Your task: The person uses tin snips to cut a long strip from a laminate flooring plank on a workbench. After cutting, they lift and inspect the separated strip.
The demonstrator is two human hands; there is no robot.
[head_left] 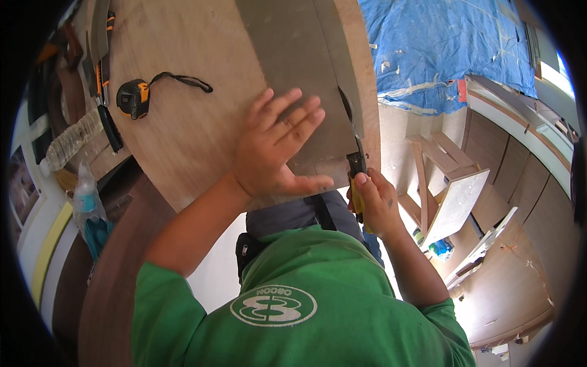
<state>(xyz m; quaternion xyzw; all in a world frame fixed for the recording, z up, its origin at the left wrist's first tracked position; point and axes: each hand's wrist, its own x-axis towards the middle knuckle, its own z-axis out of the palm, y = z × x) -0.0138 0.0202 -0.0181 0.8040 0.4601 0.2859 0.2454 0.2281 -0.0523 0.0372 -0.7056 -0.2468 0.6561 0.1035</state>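
Note:
A grey strip of sheet material (287, 43) lies along the plywood board (189, 43) in front of me, with a thin cut strip lifted near its right edge. My left hand (278, 144) is spread, fingers apart, over the strip and board; whether it presses on them I cannot tell. At the strip's lower right, my right hand (376, 202) grips a yellow and black utility knife (356, 165), thumb along the handle, at the board's near edge. A black and orange tape measure (133, 98) with a wrist cord lies on the board to the left.
Hand tools (109, 128), a plastic bottle (70, 140) and a bagged bottle (85, 199) sit at the left. A blue tarp (440, 49) covers something at the upper right. Below it stand a wooden frame (452, 211) with a white panel and curved panels (513, 281).

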